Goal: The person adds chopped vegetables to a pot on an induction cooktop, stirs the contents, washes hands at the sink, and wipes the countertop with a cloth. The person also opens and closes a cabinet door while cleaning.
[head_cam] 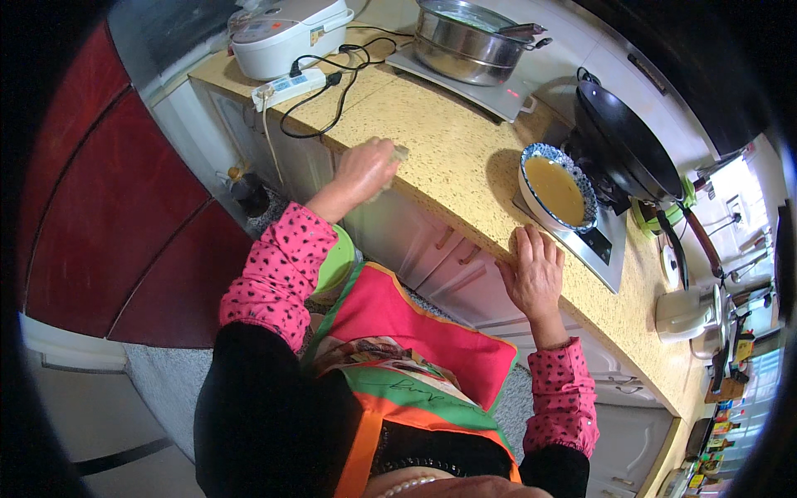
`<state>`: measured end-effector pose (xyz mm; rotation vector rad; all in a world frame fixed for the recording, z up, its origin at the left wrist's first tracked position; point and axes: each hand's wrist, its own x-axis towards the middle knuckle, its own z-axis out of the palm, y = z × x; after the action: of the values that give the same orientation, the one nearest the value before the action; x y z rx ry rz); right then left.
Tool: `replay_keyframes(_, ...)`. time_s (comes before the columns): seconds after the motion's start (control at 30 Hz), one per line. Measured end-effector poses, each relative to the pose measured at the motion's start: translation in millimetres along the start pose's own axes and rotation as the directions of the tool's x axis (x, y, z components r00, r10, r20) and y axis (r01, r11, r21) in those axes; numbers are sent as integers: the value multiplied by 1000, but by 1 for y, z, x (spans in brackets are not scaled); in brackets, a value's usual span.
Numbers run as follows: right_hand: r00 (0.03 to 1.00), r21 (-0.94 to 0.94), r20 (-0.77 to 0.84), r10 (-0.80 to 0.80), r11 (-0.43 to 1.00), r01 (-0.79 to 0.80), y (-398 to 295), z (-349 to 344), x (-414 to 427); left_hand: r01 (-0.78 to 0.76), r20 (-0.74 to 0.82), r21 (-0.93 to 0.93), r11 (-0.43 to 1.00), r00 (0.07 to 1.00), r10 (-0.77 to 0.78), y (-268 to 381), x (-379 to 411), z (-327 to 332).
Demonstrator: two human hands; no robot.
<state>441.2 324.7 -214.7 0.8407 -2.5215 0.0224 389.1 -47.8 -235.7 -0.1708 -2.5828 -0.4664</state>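
My left hand (368, 168) is closed around a pale, damp-looking cloth (400, 153) at the front edge of the speckled yellow countertop (411, 131). Only bits of the cloth show past the fingers. My right hand (534, 267) rests on the counter's edge, fingers together and flat, holding nothing that shows. Just beyond its fingertips a blue-and-white patterned bowl (530, 187) of brownish-yellow liquid stands partly over the steel gas hob (613, 261).
A steel pot (467, 53) sits on an induction cooker (461, 87) at the back. A black wok (622, 143) leans over the hob. A white rice cooker (286, 43) and a power strip (289, 87) with loose black cables are at the left. Below is a green-lidded bin (333, 261).
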Motion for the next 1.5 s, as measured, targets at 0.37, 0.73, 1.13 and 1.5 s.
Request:
replay_keyframes(0.37,999,39,-28,43,998,-42,-4,-2,-1,-401,108,-86,912,906,409,95,14,28)
replay_keyframes(0.73,997,68,-43,57,996,-54,-5,-4,-3,-220,299,-91,971,924,237,118,83,56)
replay_keyframes(1.13,994,93,-55,93,992,-88,-2,-3,-5,-278,262,-140,950,915,306,156,64,58)
replay_keyframes(1.5,991,117,-35,125,986,-121,-3,-3,-9,-242,223,-96,965,940,258,104,34,29)
